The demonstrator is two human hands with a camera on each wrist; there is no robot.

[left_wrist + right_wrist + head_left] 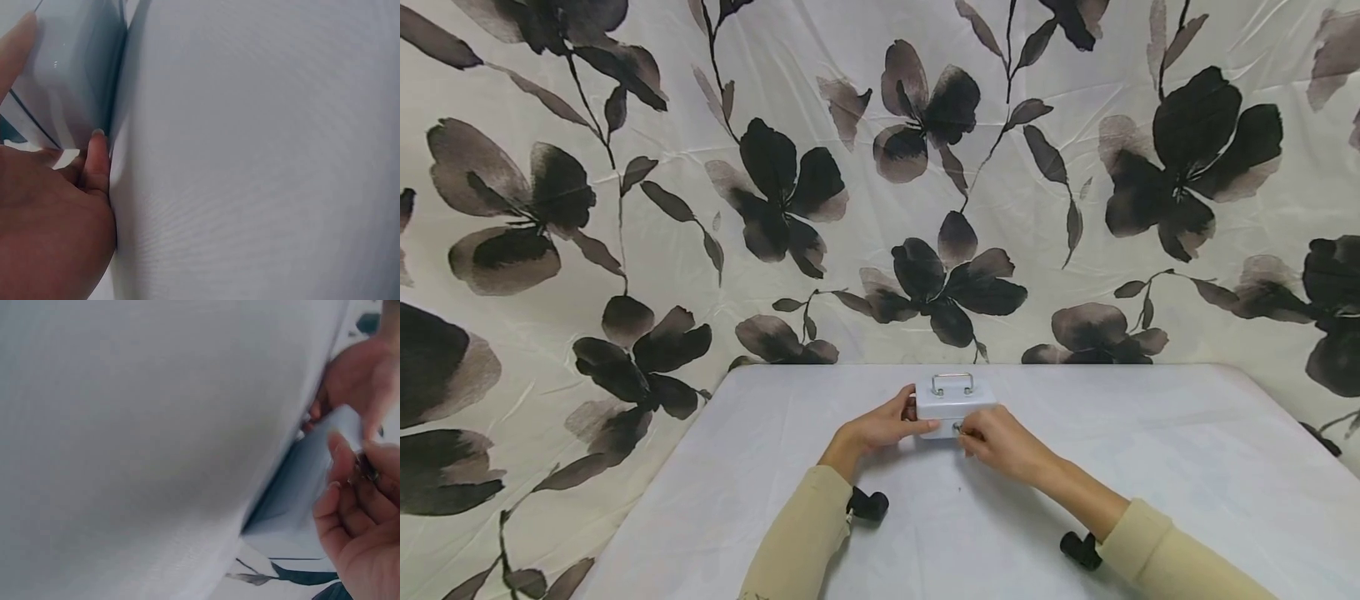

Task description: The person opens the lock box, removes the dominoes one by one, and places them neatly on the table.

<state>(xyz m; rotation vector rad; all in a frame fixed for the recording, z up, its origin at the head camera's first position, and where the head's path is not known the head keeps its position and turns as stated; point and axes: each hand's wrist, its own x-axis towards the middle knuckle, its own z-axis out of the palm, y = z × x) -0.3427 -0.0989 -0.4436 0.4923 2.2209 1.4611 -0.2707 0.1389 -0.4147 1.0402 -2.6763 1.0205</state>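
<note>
A small pale lockable cash box (936, 407) stands on the white-covered table, its lid down and its wire handle (952, 385) upright on top. My left hand (880, 425) holds the box at its left side, thumb across the front and the other fingers round the side. At the lock on the front face, my right hand (1011, 443) pinches a small metal key (367, 467) between thumb and forefinger. Those fingers cover most of the key, so how deep it sits in the lock is hidden. The left wrist view shows fingertips touching the box wall (81, 75) close to the tabletop.
A white cloth covers the table (737, 517), whose far edge runs just behind the box. Beyond hangs a white curtain (865, 208) with dark flowers. A black wrist mount (868, 506) shows at the left sleeve and another (1080, 550) at the right.
</note>
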